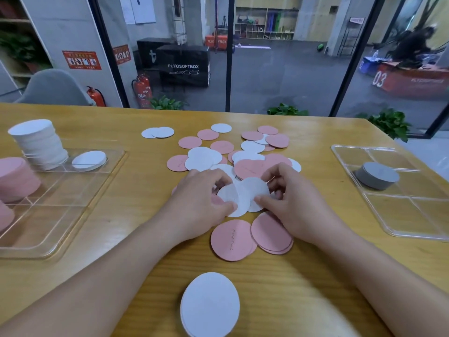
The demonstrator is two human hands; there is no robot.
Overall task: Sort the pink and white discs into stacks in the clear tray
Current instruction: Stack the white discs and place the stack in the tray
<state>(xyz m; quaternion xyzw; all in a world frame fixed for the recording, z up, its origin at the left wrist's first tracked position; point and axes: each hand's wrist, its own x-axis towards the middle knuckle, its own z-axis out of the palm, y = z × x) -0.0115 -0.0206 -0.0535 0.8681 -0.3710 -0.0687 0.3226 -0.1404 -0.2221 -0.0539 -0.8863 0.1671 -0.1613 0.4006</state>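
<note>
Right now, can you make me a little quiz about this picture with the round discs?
1. True or false: the tall white stack stands in the left clear tray.
2. What colour are the discs that both hands, left hand and right hand, are holding?
   A. pink  B. white  C. grey
3. Fill in: the stack in the right clear tray is ____ in colour.

Key:
1. True.
2. B: the held white discs are pinched between both hands.
3. Grey: it is the grey stack.
</note>
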